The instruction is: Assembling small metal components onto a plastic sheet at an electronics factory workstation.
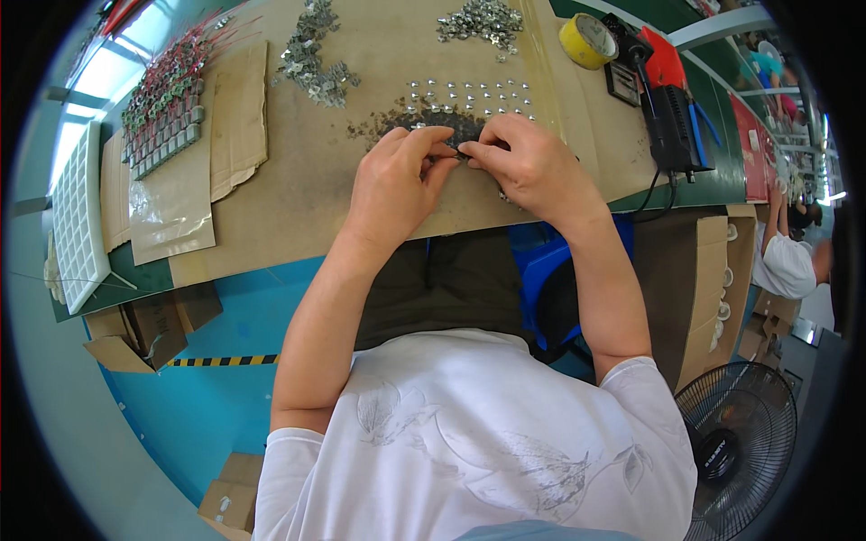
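A worker's left hand (397,185) and right hand (528,162) meet fingertip to fingertip over a cardboard-covered workbench (307,189), both pinched shut around a small metal part (462,153) — too tiny and too hidden by the fingers to make out in detail. The hands rest just in front of a dark pile of small parts (424,120), and the knuckles cover its near edge. Beyond it, rows of shiny metal pieces (469,92) stand in neat lines; two loose heaps of silvery clips (311,54) lie farther back. At far left sit a white grid tray (77,216) and a block of red-wired components (167,104). To the right are a roll of yellow tape (585,41) and a black-and-red power tool (667,108), its cord hanging over the bench edge. A floor fan (735,437) stands at lower right — cardboard boxes (149,329) lie under the bench on the blue floor.
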`<action>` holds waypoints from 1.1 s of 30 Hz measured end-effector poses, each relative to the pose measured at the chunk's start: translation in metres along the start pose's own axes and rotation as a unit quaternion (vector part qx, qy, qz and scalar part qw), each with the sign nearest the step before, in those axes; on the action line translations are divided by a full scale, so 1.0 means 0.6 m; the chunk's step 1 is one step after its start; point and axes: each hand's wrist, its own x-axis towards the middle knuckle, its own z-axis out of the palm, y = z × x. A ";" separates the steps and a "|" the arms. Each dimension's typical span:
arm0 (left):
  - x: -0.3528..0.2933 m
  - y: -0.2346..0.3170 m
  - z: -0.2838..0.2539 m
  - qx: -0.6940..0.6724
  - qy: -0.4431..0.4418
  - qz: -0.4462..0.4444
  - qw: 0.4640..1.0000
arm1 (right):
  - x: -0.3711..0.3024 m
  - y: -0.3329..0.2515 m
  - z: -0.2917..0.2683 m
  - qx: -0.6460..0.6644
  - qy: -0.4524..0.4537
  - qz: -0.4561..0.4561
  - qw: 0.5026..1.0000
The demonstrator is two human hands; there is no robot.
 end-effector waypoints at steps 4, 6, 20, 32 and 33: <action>0.000 -0.002 0.001 -0.003 0.006 0.007 1.000 | 0.002 -0.002 -0.005 0.001 -0.001 0.000 1.000; -0.001 -0.001 0.000 -0.010 0.009 0.002 1.000 | -0.003 -0.001 -0.004 0.020 0.016 0.033 0.999; 0.003 0.003 -0.009 -0.095 0.000 -0.109 0.990 | 0.022 -0.003 0.020 0.050 0.091 -0.036 0.994; 0.001 -0.004 -0.001 -0.252 0.141 -0.235 0.928 | 0.069 0.018 0.014 0.036 -0.017 0.039 0.998; 0.001 -0.006 -0.001 -0.247 0.137 -0.226 0.932 | 0.072 0.021 0.016 0.032 -0.025 0.041 0.998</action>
